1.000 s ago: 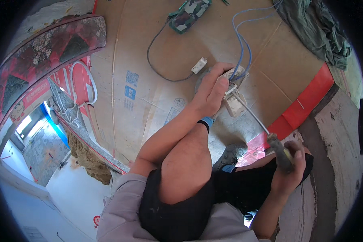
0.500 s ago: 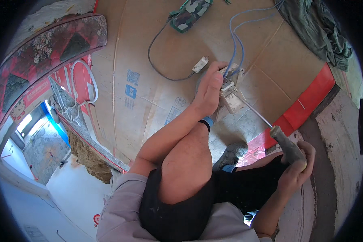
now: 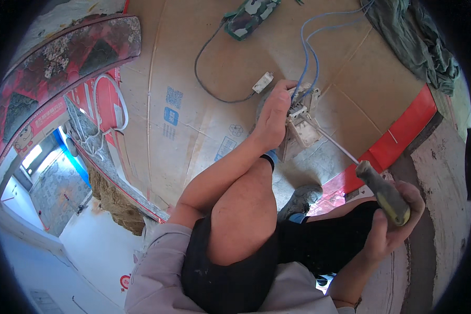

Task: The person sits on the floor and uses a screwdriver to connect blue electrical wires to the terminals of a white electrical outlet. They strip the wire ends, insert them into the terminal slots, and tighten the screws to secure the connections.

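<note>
My left hand (image 3: 273,118) is closed around the left side of a dusty white plastic electrical fitting (image 3: 305,134), with its fingertips partly hidden. Two blue wires (image 3: 303,49) run from the fitting's terminals up toward the far right. My right hand (image 3: 384,238) grips the rear of a screwdriver (image 3: 377,183) with a grey and yellowish handle. Its thin metal shaft slants up and left, and the tip reaches the fitting close to the wire terminals; whether it sits in a screw cannot be made out.
Brown cardboard (image 3: 204,68) covers the ground under the fitting. On it lie a camouflage pouch (image 3: 251,20) and a dark cord ending in a small white connector (image 3: 262,82). A green cloth (image 3: 411,42) is bunched at the far right. White cord (image 3: 91,138) hangs at the left.
The thumb and fingers of my right hand have shifted on the screwdriver, showing more of the handle's end. The handle has moved slightly right and down. My left hand stays on the fitting.
</note>
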Available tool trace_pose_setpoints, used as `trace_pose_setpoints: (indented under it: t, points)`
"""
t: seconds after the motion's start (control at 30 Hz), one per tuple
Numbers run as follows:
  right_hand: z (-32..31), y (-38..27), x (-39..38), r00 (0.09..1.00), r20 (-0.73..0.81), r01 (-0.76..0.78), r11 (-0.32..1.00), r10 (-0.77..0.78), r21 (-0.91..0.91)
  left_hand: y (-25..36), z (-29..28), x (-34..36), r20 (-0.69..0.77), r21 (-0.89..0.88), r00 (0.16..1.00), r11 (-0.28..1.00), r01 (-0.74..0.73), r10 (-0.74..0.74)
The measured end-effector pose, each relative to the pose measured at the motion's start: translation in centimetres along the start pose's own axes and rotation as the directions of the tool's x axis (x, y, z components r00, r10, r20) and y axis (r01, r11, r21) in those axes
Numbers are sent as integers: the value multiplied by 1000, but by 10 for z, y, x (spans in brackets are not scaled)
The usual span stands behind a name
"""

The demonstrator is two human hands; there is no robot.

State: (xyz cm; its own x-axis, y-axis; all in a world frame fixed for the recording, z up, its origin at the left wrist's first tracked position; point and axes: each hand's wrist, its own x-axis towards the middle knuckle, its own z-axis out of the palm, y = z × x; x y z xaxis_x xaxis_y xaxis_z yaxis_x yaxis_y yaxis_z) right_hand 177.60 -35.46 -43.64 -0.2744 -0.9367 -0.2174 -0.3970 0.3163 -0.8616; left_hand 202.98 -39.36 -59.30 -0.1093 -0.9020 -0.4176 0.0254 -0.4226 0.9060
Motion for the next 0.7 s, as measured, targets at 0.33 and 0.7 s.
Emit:
trace_pose_setpoints:
  t: [0.33, 0.7]
  points:
    - [6, 3, -1, 999, -31, -12, 999, 14, 42, 8, 3, 0, -11, -77, 1000, 997, 12, -13]
    - [-10, 12, 3, 997, 70, 32, 999, -30, -14, 14, -2, -2, -44, -49, 999, 999, -10, 8]
